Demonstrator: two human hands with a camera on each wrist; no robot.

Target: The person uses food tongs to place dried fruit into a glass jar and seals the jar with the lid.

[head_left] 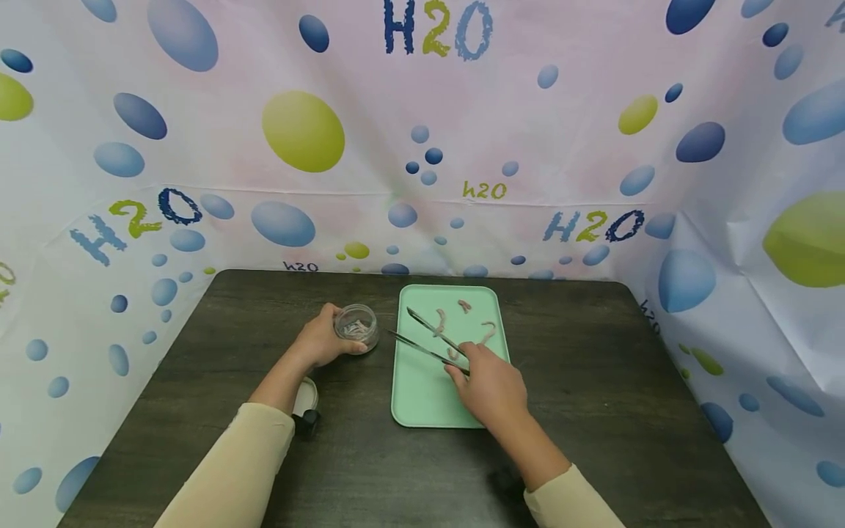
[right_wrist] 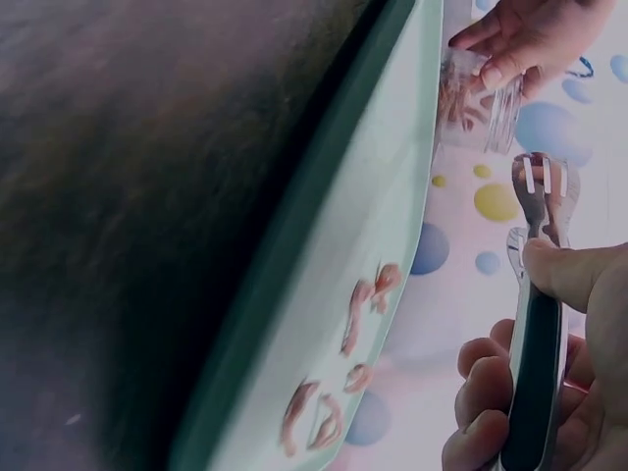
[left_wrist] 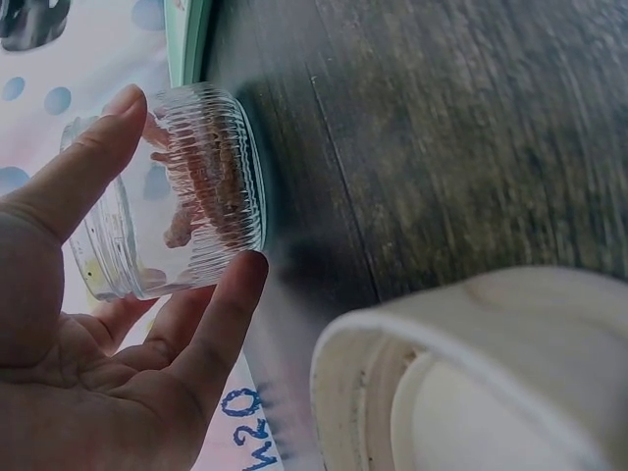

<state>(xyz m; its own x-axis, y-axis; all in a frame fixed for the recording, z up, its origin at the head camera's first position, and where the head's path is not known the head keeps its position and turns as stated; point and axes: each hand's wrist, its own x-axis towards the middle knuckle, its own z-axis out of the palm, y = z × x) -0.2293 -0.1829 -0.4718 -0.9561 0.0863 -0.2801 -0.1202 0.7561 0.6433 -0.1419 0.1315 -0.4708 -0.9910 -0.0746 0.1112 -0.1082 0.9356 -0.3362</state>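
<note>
The left hand [head_left: 321, 339] grips a small glass jar [head_left: 356, 325] standing on the dark table [head_left: 594, 381], just left of the green tray [head_left: 422, 396]; thumb and fingers curl round its ribbed wall, and pinkish worm-like pieces lie inside it; the right hand [head_left: 491, 385] holds metal tongs [head_left: 432, 341] over the tray, fingers wrapped about the handle end, the two arms of the tongs spread apart at the tips; several pink worms [head_left: 462, 323] lie scattered on the tray's far half; a white lid [head_left: 306, 397] rests on the table by the left wrist.
</note>
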